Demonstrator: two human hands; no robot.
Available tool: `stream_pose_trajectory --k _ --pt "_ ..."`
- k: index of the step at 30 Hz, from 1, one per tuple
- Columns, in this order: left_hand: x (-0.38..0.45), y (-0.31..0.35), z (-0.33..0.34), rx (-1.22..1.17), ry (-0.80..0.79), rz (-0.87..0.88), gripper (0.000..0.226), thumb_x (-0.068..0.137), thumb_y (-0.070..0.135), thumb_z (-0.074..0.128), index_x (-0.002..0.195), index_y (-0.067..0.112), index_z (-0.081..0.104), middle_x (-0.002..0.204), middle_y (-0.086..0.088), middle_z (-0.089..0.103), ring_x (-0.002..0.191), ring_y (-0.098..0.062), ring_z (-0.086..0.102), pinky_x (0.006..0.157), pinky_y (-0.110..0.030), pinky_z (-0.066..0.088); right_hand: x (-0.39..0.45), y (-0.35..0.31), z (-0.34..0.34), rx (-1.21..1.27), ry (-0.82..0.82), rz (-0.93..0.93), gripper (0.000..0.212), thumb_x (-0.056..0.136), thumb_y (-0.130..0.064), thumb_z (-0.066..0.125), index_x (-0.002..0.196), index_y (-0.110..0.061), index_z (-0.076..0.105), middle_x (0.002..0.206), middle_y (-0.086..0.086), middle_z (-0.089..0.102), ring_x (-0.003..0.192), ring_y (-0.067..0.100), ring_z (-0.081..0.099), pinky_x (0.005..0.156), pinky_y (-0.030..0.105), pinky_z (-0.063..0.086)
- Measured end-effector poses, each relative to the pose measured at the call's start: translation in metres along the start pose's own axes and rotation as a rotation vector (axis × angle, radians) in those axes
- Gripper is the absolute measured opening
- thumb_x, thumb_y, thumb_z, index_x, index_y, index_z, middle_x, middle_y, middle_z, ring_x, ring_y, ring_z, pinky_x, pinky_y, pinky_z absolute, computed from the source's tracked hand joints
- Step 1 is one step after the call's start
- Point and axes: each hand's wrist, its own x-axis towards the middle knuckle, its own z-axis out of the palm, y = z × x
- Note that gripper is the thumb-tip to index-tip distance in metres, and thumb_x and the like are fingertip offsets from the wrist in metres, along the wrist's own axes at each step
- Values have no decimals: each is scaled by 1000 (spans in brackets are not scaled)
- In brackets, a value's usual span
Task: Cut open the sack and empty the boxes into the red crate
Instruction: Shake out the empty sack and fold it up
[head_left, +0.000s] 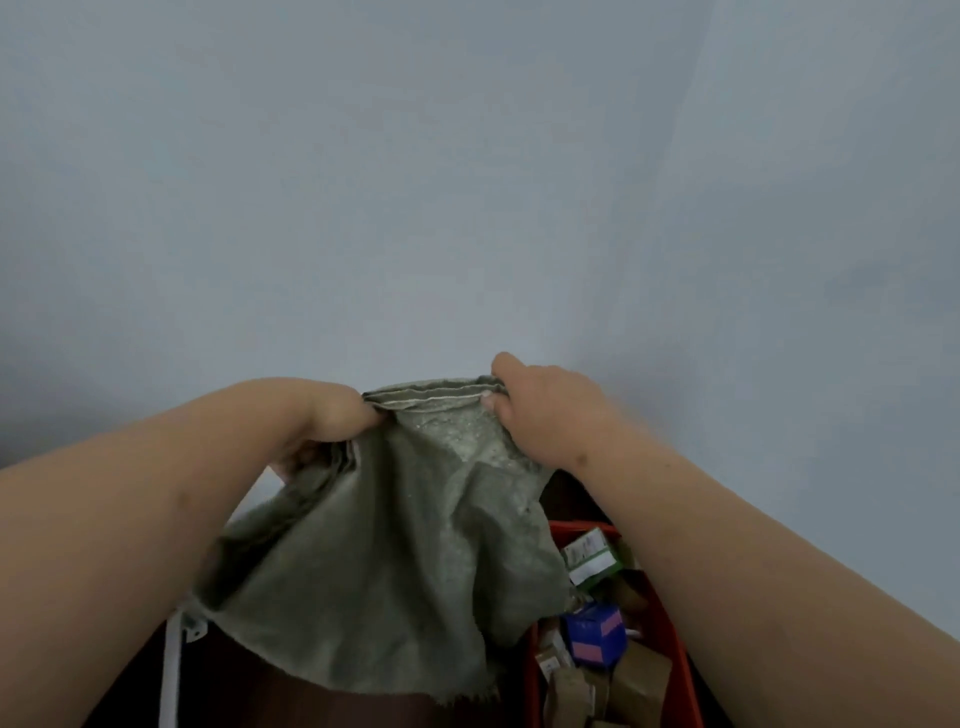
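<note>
A grey-green woven sack (384, 561) hangs upside down in front of me, its stitched seam on top and its frayed cut edge at the bottom. My left hand (332, 426) grips the seam's left corner and my right hand (540, 410) grips the right corner. Below right stands the red crate (670, 639), partly hidden by the sack and my right forearm. Inside it lie several boxes: a green and white one (589, 558), a blue one with pink patches (595, 634) and brown cardboard ones (641, 680).
A plain pale grey wall (467, 182) fills the upper view. Dark brown floor or furniture (270, 696) lies under the sack. A white strip with a small bracket (174, 660) runs at the lower left.
</note>
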Motion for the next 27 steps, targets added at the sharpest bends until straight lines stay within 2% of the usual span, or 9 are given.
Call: stream_pose_trajectory --k 2,7,11,14,17,20,22,25,27 --pt "3 -5 1 -241 -20 -24 35 97 34 42 81 12 64 56 -6 69 43 -19 64 53 -29 57 -1 -4 5 50 -25 0 22 100 -41 34 101 -19 35 77 2 51 77 31 55 73 44 50" --pt "16 4 -9 -888 112 31 36 97 12 34 80 8 65 56 -7 72 44 -17 68 42 -33 58 0 -30 15 432 -138 35 35 99 -43 39 122 -17 41 109 12 62 102 33 57 80 35 40" --pt "10 13 -16 -1170 165 101 39 97 0 26 88 -2 63 58 -17 71 48 -26 70 35 -35 53 7 -42 7 990 -261 282 88 72 -80 49 141 -27 37 136 -7 49 118 17 47 92 38 36" --pt "4 21 -15 -1301 202 147 37 97 0 23 86 -6 57 77 -22 69 65 -34 69 42 -43 58 12 -52 9 774 -254 230 112 60 -66 76 148 -30 17 137 -4 48 124 19 49 98 35 42" --pt "-2 30 -17 -1414 237 184 33 97 1 23 87 -4 54 93 -21 62 77 -34 65 55 -44 60 21 -61 20 509 -156 251 110 67 -47 71 149 -30 0 134 8 51 121 32 53 100 42 46" --pt "-12 35 -22 -1380 234 266 23 95 -1 31 86 -1 52 94 -18 61 80 -31 66 60 -42 60 30 -56 20 606 10 261 62 83 -27 54 137 -23 24 115 14 61 105 36 60 94 48 50" --pt "-17 31 -31 -1119 240 304 13 87 0 43 87 5 55 95 -13 62 82 -27 66 63 -35 61 33 -46 12 692 88 284 41 86 -14 50 125 -23 39 108 12 63 101 34 60 91 46 50" --pt "-11 12 -48 -526 373 325 31 68 5 64 98 13 62 112 -7 59 92 -23 55 65 -26 47 32 -35 3 841 106 277 42 82 -1 44 112 -28 55 95 3 61 89 27 58 68 33 49" --pt "-5 -4 -53 -418 376 395 57 64 0 71 117 19 59 120 -4 60 104 -21 53 77 -24 41 28 -32 0 888 -17 212 44 80 5 46 104 -29 62 88 -2 61 81 20 56 59 27 41"
